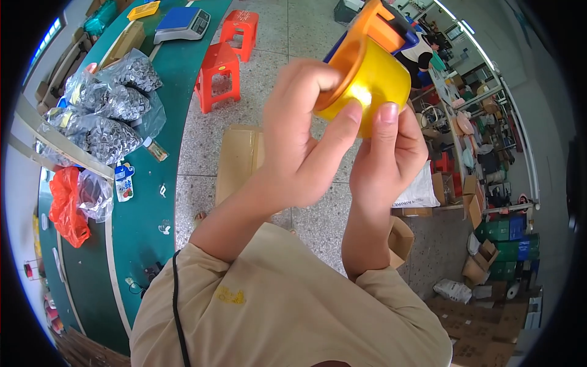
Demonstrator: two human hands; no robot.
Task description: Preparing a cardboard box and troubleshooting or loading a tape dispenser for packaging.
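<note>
Up in front of me is a glossy yellow tape roll (382, 76) with an orange inner ring. It appears to sit on an orange and dark blue tape dispenser (376, 27), partly hidden behind it. My left hand (302, 131) is closed on the roll, its fingers hooked into the ring's open side and its thumb pressed on the yellow surface. From the right, my right hand (391, 144) grips the roll's lower side, thumb on the outside and the other fingers curled behind, partly out of sight. Both thumbs are close together.
On the left, a green table (147, 214) carries clear bags of small grey parts (116, 104), a red plastic bag (68, 205) and a blue-topped scale (182, 24). Red stools (219, 70) and a flat cardboard box (238, 159) are on the floor. A person (422, 52) works at the far right.
</note>
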